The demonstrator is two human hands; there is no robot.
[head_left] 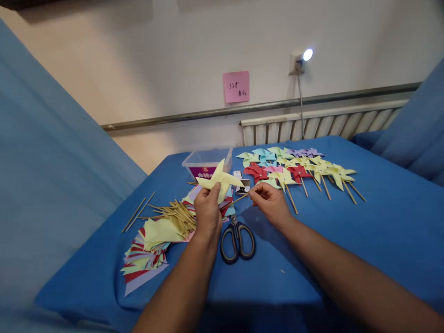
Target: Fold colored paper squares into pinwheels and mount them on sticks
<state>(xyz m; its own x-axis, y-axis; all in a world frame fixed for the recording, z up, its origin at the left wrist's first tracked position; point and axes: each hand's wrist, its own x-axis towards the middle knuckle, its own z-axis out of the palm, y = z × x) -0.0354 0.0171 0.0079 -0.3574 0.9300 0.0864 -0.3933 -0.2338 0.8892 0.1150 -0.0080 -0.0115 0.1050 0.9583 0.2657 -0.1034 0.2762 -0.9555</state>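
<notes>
Now, left hand (pixel 207 210): gripping yellow paper pinwheel (pixel 221 181), raised above the paper stack (pixel 145 254).
Right hand (pixel 268 200): pinching wooden stick (pixel 239 200) beside it.
Risk: folded vanes may spring apart if the pinch loosens; scissors (pixel 237 240) lie just below.

Blue cloth (pixel 347 240) covers the work surface. Black-handled scissors (pixel 237 239) lie on it, blades pointing away. Stack of coloured paper sheets (pixel 145 259) at left, heap of wooden sticks (pixel 175 216) on top of it, two loose sticks (pixel 138 214) further left. Clear plastic box (pixel 207 162) behind. Finished pinwheels (pixel 298 169) in rows at right. On the wall: pink note (pixel 236 86), lamp (pixel 302 58), radiator (pixel 322 122).
</notes>
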